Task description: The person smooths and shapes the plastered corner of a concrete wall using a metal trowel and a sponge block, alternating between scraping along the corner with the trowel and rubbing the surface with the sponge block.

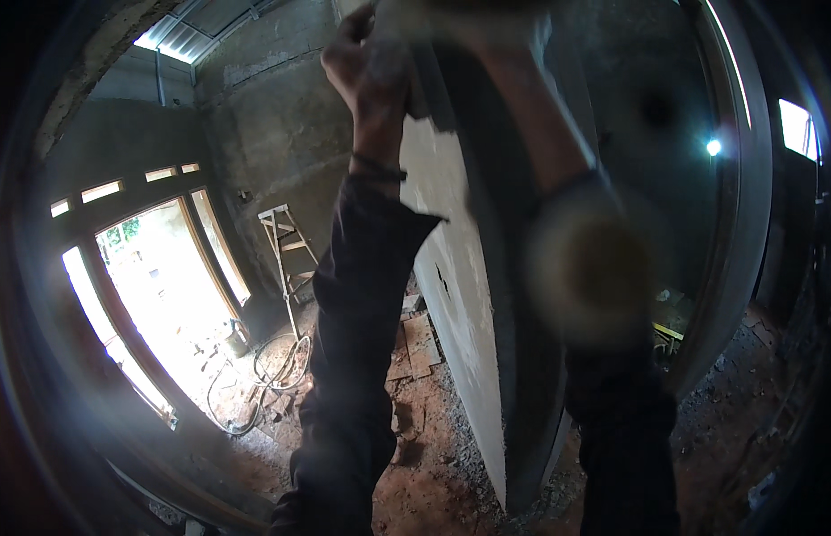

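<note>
Both my arms reach up in dark sleeves along a narrow wall end (pixel 509 268). Its end face is dark grey, while the side face (pixel 451 241) to the left is pale and patchy. My left hand (pixel 375 76) is at the top, beside the wall's left corner, with its fingers curled. What they close on, if anything, I cannot make out. A dark grey patch with a ragged lower end (pixel 430 89) lies right beside that hand. My right hand (pixel 500 36) is at the top edge on the wall's other side; a blurred smudge hides its fingers.
A wooden stepladder (pixel 286 246) stands left by the far wall. A coiled hose (pixel 254 393) and a bucket (pixel 236 339) are near the bright doorway (pixel 161 286). Rubble and broken boards (pixel 420 348) cover the earthen floor. A lamp (pixel 714 146) shines at right.
</note>
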`<state>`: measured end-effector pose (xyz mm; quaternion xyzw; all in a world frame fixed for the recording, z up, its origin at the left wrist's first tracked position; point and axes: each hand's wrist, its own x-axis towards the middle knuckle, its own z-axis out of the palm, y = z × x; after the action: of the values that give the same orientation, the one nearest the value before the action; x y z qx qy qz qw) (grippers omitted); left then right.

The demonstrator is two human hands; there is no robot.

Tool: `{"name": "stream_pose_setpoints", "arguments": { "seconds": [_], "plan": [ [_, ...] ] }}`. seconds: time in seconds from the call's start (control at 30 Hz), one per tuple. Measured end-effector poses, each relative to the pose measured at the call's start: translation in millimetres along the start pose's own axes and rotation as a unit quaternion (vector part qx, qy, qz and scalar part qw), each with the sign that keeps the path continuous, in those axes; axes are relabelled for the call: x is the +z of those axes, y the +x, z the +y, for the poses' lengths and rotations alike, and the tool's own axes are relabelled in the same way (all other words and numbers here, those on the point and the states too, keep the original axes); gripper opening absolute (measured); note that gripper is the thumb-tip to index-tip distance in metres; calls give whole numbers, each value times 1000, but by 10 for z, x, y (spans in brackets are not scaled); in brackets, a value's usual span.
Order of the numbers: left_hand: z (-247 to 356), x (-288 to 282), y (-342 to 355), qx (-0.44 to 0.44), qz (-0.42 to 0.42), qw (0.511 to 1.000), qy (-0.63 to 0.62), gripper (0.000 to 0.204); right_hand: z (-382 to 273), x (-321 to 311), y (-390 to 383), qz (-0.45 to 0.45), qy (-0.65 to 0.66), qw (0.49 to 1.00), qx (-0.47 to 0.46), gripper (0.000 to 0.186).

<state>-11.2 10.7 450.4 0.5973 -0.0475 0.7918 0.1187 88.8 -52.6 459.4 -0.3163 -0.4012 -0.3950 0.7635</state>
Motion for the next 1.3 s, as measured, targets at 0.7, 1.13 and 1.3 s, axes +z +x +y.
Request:
{"name": "stream_pose_setpoints", "arguments": {
  "seconds": [0.7, 1.13, 1.3],
  "plan": [
    [121, -671, -2189, -150, 25, 986, 62, 34, 317, -1164, -2257, -91, 71, 990, 80, 39],
    [-196, -164, 47, 61, 44, 995, 71, 45, -117, -25, -20, -90, -50, 994, 36, 42],
    [-288, 108, 1094, 38, -36, 999, -6, 37, -163, 701, 1103, -62, 23, 997, -30, 42]
  ]
}}
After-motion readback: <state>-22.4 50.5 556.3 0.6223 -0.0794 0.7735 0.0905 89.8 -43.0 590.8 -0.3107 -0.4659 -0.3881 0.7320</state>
